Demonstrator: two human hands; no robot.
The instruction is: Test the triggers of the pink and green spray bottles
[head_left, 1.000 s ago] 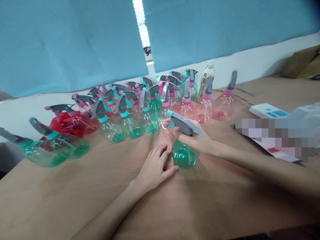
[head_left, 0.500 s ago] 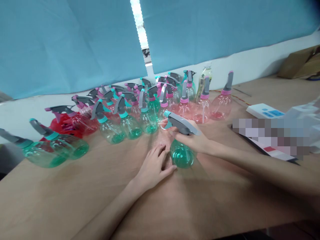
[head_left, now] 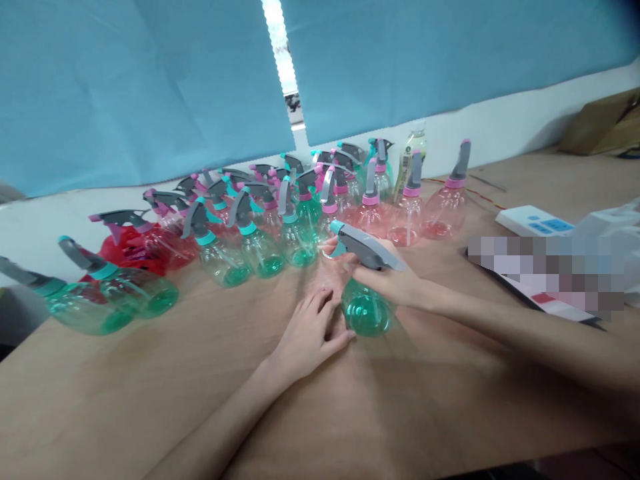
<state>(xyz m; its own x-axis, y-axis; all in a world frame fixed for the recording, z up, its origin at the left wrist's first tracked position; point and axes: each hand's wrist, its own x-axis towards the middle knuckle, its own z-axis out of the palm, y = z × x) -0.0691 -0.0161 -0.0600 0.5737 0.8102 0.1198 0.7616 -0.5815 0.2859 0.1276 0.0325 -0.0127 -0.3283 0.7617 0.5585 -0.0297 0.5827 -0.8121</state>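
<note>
A green spray bottle [head_left: 369,310] with a grey and turquoise trigger head stands upright on the table. Wrapped round its neck under the head is my right hand [head_left: 387,272], one finger reaching to the trigger. My left hand [head_left: 311,328] lies on the tabletop just left of this bottle, fingers stretched and thumb apart, with nothing in it. Behind the hands are several other spray bottles, among them a green one [head_left: 301,247] and a pink one [head_left: 404,223].
Two green spray bottles [head_left: 160,299] stand at the left, by a red plastic bag [head_left: 117,248]. At the right are a white box with blue buttons [head_left: 535,221] and a clear plastic bag [head_left: 607,230]. A drink bottle [head_left: 416,148] stands by the wall; a cardboard box [head_left: 600,127] is far right.
Hardly anything differs. The trigger looks pulled a little closer to the bottle's neck under my right hand's finger. My left hand stays in place.
</note>
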